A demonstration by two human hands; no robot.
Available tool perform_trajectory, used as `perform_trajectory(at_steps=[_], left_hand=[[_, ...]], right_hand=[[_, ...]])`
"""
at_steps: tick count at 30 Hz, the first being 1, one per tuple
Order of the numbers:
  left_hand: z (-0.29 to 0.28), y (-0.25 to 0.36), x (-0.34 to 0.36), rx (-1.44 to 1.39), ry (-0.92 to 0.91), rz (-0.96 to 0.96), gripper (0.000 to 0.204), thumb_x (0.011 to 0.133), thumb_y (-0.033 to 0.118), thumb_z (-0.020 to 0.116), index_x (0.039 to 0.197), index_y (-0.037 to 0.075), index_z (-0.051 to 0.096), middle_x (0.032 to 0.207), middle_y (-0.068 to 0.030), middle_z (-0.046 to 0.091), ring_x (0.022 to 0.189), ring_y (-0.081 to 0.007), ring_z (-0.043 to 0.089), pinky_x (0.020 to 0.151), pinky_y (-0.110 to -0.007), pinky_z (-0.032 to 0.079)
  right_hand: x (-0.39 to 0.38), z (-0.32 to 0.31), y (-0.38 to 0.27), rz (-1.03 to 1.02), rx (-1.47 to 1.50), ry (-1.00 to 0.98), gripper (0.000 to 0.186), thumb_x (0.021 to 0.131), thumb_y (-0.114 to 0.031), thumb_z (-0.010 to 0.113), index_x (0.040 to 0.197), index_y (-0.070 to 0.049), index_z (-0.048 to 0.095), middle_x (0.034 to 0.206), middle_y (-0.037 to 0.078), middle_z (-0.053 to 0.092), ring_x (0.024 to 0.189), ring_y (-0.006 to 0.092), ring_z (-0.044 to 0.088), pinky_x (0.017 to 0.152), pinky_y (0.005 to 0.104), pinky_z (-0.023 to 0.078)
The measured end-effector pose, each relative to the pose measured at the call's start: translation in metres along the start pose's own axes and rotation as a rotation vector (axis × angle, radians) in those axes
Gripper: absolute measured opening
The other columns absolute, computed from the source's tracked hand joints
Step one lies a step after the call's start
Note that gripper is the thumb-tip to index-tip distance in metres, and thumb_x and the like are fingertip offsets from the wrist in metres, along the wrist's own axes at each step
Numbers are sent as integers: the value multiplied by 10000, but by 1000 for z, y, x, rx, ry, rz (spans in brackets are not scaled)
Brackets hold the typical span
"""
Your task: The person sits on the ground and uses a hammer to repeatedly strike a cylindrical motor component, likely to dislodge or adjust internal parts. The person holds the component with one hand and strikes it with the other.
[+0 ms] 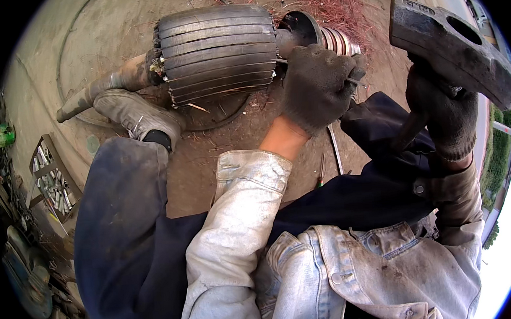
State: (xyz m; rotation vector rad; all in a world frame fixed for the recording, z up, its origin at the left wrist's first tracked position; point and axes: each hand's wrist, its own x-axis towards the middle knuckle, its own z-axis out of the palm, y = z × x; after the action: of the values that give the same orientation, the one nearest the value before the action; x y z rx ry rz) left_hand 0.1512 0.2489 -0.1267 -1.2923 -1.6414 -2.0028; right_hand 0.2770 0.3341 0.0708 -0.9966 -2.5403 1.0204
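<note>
- Left hand (320,87): clenched around a thin rod (353,81), beside the drum (218,54) on the ground (194,178).
- Right hand (446,110): gripping a hammer (447,56), head up.
- We should steady the rod and strike squarely.

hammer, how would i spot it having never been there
Find the big ribbed cylinder, then go right, past the gloved left hand, to the gloved right hand. It grips the hammer, whose chunky grey head, with its dark oval opening, sets it apart from the thin green-handled tool on the ground.
</note>
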Motion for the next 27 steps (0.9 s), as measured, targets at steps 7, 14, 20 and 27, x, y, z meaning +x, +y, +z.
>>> perform_trajectory(at_steps=[7,14,20,27], left_hand=[[1,-8,-3,34,11,-48,69,846,108,783,881,102,723,804,-81,687,767,-312,647,733,-439,497],[-5,-11,1,33,67,-76,97,838,114,797,897,112,720,791,-81,671,762,-303,641,735,-416,504],[-10,-14,-1,28,89,-103,105,814,130,808,842,109,708,752,-85,666,719,-310,646,705,-437,495],[-12,-19,-4,-15,98,-106,95,807,96,814,842,80,727,752,-105,694,670,-312,665,638,-434,508]], right_hand=[[13,7,-2,-173,-167,-42,262,842,-86,801,1089,-17,751,849,35,708,741,126,668,625,277,512],[9,16,-3,-53,-116,2,169,837,-83,855,983,-37,783,839,32,733,736,116,684,624,278,529],[8,25,-1,-46,-33,-31,169,844,-81,850,990,-36,778,833,16,724,721,106,656,625,268,510],[3,33,-5,2,-39,-47,169,834,-77,846,978,-31,772,823,10,712,721,107,642,629,282,501]])
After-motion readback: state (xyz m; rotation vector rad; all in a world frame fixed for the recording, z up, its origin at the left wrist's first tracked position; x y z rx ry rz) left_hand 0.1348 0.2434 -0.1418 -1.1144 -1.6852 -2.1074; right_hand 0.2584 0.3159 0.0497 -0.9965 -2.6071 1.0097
